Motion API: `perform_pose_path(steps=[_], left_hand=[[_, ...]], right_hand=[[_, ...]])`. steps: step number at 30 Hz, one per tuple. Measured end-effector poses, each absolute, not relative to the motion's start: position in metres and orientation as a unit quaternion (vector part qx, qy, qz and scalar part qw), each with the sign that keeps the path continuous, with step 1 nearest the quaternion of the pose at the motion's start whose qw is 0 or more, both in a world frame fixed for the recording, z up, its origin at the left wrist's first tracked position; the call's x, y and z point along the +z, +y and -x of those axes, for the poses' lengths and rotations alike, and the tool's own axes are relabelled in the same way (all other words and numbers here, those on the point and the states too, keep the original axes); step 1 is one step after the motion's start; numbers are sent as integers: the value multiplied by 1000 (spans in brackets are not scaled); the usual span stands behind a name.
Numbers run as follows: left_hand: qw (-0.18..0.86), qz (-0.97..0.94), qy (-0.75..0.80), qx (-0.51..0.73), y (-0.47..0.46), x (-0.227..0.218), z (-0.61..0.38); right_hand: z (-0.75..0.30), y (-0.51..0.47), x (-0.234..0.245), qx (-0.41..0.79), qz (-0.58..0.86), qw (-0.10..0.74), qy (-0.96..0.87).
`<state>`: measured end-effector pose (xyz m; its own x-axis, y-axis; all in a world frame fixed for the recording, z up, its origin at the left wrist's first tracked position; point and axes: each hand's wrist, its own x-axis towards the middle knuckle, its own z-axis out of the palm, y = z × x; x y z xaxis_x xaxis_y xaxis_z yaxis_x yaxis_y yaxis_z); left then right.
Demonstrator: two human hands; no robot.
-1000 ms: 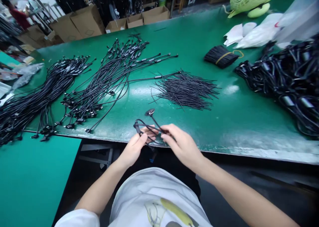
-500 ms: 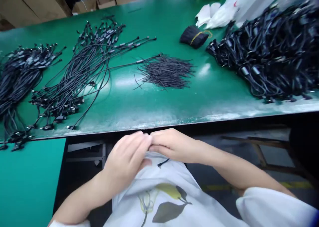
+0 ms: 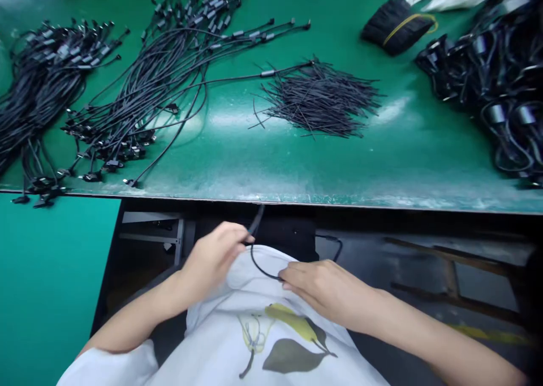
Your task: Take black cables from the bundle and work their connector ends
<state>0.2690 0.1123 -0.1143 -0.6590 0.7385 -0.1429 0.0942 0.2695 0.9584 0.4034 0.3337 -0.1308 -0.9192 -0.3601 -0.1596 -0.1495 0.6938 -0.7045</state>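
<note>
A thin black cable [image 3: 263, 271] curves in a loop over my lap, just below the table edge. My left hand [image 3: 216, 256] pinches it near a dark upper stretch; that hand is somewhat blurred. Lower and to the right, my right hand [image 3: 324, 290] has its fingers closed on the same cable, and a length with a bend [image 3: 335, 240] shows beyond that hand. On the green table [image 3: 237, 165] above lie a fanned pile of black cables [image 3: 148, 86] with grey sleeves and a heap of short black ties [image 3: 324, 100].
Another cable pile [image 3: 46, 86] lies at the far left. A bundle of black ties [image 3: 394, 27] bound with a yellow band sits at the back right, beside a big heap of coiled cables [image 3: 500, 86]. A wooden stool frame [image 3: 453, 273] stands below the table.
My hands have parted from being together at the table edge, the right moving right and down. The cable now shows between them. The view has shifted, with the tabletop piles higher in it.
</note>
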Motion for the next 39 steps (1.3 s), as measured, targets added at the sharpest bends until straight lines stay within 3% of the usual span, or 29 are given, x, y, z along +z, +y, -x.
perform_pose_path(steps=[3,5,9,15,20,26,30,34,36,39], left_hand=[[248,-423,762,423,128,-125,-295],[288,-421,756,410,124,-125,-296],[461,-256,707,472,98,-127,-275],[572,-111,595,554,84,-158,-278],[570,-12,489,660,94,-171,-289],[646,35,384,659,94,-167,-286],[585,94,336,732,87,-164,-282],[524,165,327,769,75,-157,-280],[476,180,326,797,67,-152,-276],[406,181,372,815,52,-148,-270]], right_hand=[[-385,321,-117,-366,147,89,914],[-373,328,-117,-373,123,48,918],[-365,352,-134,-466,128,93,871],[-369,355,-166,-534,34,126,835],[-368,348,-174,-525,33,156,836],[-359,350,-184,-529,29,151,835],[-365,364,-210,-564,-24,128,815],[-393,361,-234,-610,-74,220,758],[-410,355,-241,-592,-70,259,760],[-425,352,-244,-524,-46,247,814]])
